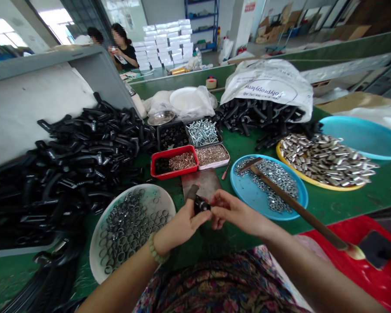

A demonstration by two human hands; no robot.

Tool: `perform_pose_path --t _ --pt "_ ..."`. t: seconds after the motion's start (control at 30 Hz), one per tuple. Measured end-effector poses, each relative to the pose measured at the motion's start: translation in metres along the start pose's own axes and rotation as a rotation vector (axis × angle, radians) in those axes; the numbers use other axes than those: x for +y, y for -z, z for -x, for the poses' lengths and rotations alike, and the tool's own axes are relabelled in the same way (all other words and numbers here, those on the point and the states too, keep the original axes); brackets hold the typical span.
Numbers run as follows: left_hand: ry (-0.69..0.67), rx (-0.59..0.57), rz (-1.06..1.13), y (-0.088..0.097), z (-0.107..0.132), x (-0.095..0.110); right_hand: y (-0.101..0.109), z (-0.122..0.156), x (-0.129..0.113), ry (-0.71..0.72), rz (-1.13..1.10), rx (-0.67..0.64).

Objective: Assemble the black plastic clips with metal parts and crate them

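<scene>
My left hand is closed around a short black plastic part with a shiny end. A dark wrap covers one of its fingers, and a beaded bracelet circles the wrist. My right hand is pinched at the near end of the same part. Whatever sits between those fingertips is too small or hidden to make out. Just beyond both hands lies a flat metal plate. A white tray of metal rings is by my left forearm. To the right, a hammer rests across a blue tray of small metal pieces.
Black plastic handles are heaped at left. Behind the plate stand a red box of rivets and black pieces, and a box of screws. Silver metal sleeves fill a yellow tray at right. Two people sit far back.
</scene>
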State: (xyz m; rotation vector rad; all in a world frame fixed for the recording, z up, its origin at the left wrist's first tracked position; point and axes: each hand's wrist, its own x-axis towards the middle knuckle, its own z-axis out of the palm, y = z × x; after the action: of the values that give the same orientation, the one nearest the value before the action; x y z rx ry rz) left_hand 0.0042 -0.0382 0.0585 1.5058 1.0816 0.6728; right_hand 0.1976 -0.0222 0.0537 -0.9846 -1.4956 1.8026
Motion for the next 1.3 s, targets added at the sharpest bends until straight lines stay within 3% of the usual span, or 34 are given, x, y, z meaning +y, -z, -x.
perform_pose_path --t 0.03,0.1,0.13,0.17,0.27,0.37,0.6,0.77,1.0,1.17,1.3 --pt "-0.036 0.044 -0.124 0.009 -0.006 0.001 0.010 -0.019 -0.008 0.052 0.187 -0.035" --pt "-0.110 0.076 -0.419 0.021 -0.024 -0.002 0.025 -0.068 -0.024 0.230 0.728 0.159" --pt "-0.146 0.053 -0.581 0.022 -0.034 -0.005 0.029 -0.095 -0.030 0.278 1.050 0.196" --pt "-0.179 0.010 -0.742 0.020 -0.044 -0.010 0.030 -0.122 -0.034 0.276 1.351 0.142" --pt "-0.291 -0.087 -1.072 0.005 -0.065 -0.030 0.021 -0.186 -0.034 0.275 1.547 0.044" --pt "-0.378 -0.033 -1.123 -0.005 -0.068 -0.048 0.014 -0.213 -0.025 0.280 1.616 -0.023" --pt "-0.247 0.161 -1.017 -0.005 -0.052 -0.056 0.025 -0.208 -0.016 0.283 1.681 0.002" --pt "-0.164 0.184 -0.934 -0.006 -0.060 -0.057 0.023 -0.213 -0.016 0.263 1.656 -0.048" --pt "-0.174 0.211 -0.899 -0.008 -0.062 -0.062 0.027 -0.204 -0.023 0.329 1.505 0.028" --pt "-0.138 0.240 -0.881 -0.009 -0.061 -0.063 0.045 -0.161 -0.021 0.326 1.307 0.068" --pt "-0.145 0.222 -0.872 -0.007 -0.061 -0.064 0.063 -0.106 0.006 0.213 0.771 0.088"
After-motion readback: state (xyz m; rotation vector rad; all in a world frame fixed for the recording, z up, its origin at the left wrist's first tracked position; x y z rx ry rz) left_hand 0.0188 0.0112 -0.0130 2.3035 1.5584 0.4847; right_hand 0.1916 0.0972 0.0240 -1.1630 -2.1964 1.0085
